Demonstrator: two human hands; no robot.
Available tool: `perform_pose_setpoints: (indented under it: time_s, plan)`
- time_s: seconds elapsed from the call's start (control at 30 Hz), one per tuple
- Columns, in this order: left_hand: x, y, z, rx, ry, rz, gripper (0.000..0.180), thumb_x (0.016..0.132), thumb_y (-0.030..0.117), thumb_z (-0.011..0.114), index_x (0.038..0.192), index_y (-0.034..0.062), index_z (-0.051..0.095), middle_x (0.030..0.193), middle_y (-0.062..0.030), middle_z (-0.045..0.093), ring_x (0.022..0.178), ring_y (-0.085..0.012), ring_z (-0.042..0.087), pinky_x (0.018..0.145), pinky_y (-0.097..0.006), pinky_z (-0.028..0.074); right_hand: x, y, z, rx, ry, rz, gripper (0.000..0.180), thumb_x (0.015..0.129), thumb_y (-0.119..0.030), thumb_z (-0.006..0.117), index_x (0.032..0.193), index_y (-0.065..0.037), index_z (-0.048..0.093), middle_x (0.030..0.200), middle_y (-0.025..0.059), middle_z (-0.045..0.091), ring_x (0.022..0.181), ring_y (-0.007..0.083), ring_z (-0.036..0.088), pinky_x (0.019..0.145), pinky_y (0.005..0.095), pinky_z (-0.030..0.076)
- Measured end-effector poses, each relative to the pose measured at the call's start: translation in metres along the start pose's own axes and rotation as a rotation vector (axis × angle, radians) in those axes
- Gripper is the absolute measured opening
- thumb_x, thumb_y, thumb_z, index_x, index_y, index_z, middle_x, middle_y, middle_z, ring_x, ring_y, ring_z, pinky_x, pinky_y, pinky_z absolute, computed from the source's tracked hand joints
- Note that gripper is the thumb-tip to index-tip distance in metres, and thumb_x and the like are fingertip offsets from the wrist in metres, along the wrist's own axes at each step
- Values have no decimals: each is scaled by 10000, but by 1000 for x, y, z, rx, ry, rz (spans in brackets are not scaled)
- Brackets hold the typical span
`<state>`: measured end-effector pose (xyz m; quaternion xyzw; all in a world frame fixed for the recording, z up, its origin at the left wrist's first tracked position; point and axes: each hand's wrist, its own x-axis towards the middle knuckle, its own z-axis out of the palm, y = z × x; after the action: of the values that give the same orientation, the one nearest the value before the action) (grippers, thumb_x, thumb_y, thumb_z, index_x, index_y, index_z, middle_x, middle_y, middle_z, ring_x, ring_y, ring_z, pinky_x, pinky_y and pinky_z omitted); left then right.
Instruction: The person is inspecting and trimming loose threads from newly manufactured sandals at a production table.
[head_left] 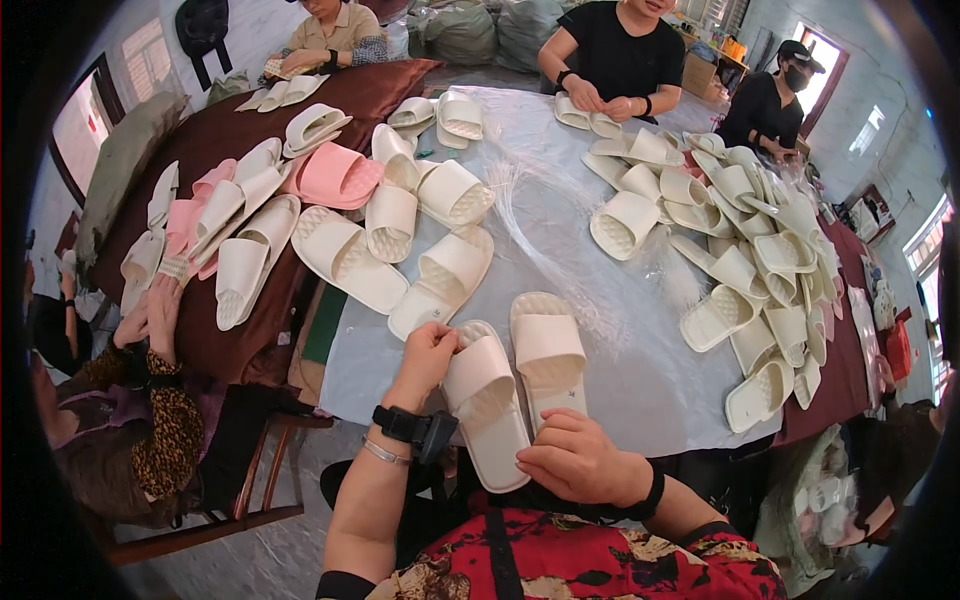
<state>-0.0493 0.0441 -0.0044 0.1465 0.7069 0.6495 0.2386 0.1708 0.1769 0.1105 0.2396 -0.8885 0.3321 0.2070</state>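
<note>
In front of me at the table's near edge, two off-white slide sandals lie side by side with their heels toward me. My left hand [428, 355] is closed, pinching the strap edge of the left slide sandal [487, 400] near its toe. My right hand [580, 458] has its fingers curled at the heels. Its thumb and fingertips press the left sandal's heel edge, and the knuckles cover part of the heel of the right slide sandal [550, 350]. Anything small between my left fingertips is hidden.
A bundle of clear thin strands [540, 235] lies mid-table on white sheeting [400, 345]. Off-white slides are heaped at right [755, 250]. More slides and a pink slide [333, 176] lie at left. A co-worker's hands [155, 310] work there; other people stand across the table.
</note>
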Motion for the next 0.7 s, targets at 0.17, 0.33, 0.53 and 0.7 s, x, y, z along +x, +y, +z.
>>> perform_pose_setpoints:
  time_s: [0.17, 0.33, 0.53, 0.7]
  plan:
    - [1, -1, 1, 23, 25, 54, 154, 901, 111, 593, 886, -41, 607, 767, -72, 664, 671, -119, 610, 616, -247, 489, -5, -17, -7, 147, 52, -91, 214, 780, -68, 668, 977, -1, 616, 833, 105, 607, 791, 277, 596, 808, 409, 497]
    - [5, -4, 4, 96, 68, 80, 164, 903, 117, 599, 875, -44, 607, 747, -80, 670, 646, -118, 615, 600, -251, 491, -1, -34, -8, 377, -21, -255, 262, 840, -57, 591, 1082, 39, 613, 1073, 163, 644, 1045, 327, 613, 957, 456, 445]
    - [6, -6, 5, 150, 73, 114, 164, 890, 122, 607, 861, -39, 620, 737, -84, 674, 644, -125, 622, 595, -265, 494, 6, -39, -18, 370, -66, -298, 257, 879, -85, 563, 1098, 41, 615, 1139, 170, 646, 1124, 333, 594, 1007, 457, 408]
    - [2, -3, 6, 215, 73, 133, 165, 869, 128, 628, 855, -35, 637, 740, -97, 678, 646, -142, 628, 601, -283, 499, 2, -29, -24, 139, 125, -256, 251, 855, -42, 586, 1092, 36, 609, 1094, 168, 653, 1064, 324, 628, 913, 423, 490]
